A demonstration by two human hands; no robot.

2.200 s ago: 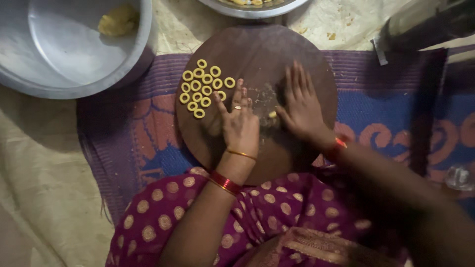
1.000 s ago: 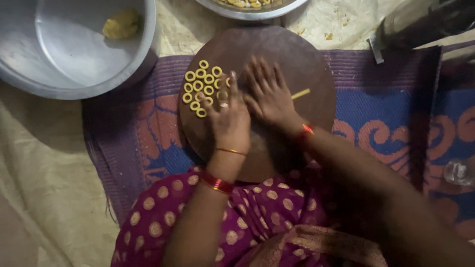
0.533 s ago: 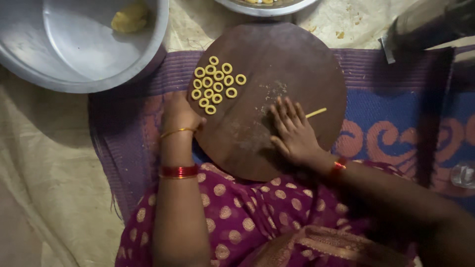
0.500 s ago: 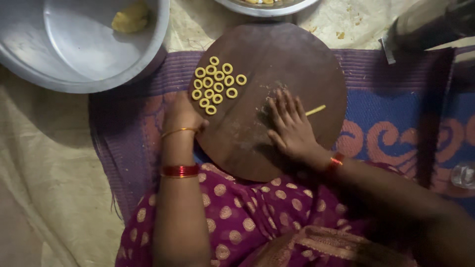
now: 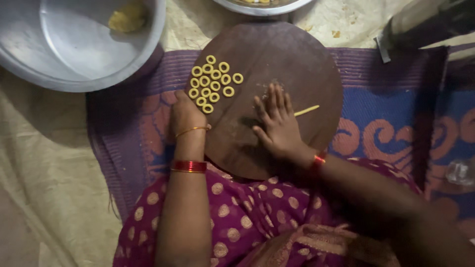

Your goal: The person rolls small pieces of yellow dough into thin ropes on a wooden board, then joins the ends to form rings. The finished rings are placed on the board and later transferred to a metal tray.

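A round dark wooden board (image 5: 282, 54) lies on a woven mat. Several small yellow dough rings (image 5: 213, 83) sit in a cluster on its left part. My left hand (image 5: 184, 112) grips the board's left edge just below the rings. My right hand (image 5: 278, 123) lies flat on the board, fingers spread, pressing on a thin yellow dough strand (image 5: 307, 110) whose end sticks out to the right of the fingers.
A large metal bowl (image 5: 64, 59) with a lump of yellow dough (image 5: 127, 17) stands at the upper left. Another metal dish's rim (image 5: 262, 6) shows at the top. A purple and blue patterned mat (image 5: 386, 118) lies under the board. A dark object (image 5: 425, 24) sits upper right.
My left hand left the middle of the board and took hold of its left edge. My right hand moved back along the board over the strand, which now shows at its right.
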